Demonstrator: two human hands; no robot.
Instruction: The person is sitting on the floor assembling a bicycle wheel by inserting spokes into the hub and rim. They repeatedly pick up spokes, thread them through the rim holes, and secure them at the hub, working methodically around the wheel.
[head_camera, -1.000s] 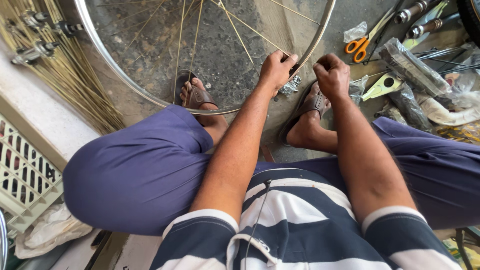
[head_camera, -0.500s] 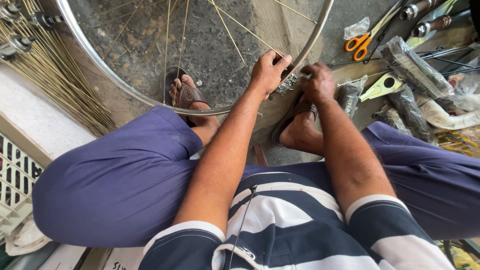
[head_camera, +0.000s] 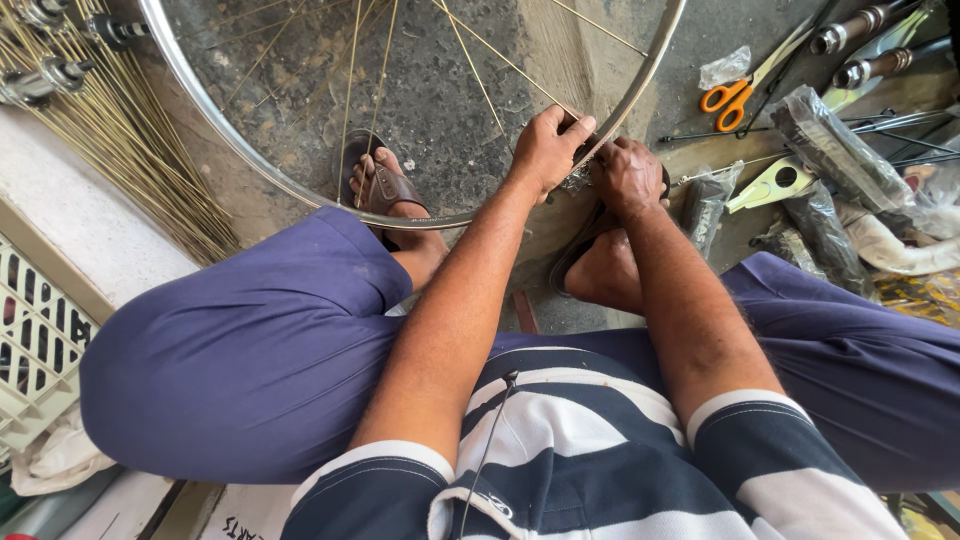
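Both hands, left (head_camera: 548, 150) and right (head_camera: 627, 175), grip clamped on wheel rim (head_camera: 240, 150) over rough concrete floor (head_camera: 450, 110).

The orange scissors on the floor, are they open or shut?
Shut, as far as shows. The orange scissors lie flat beside the wheel rim, their two handle loops touching and the blades together as one strip.

Single head-worn camera, looking steeply down (almost straight), close over the wearer's own lap, forearms and floor
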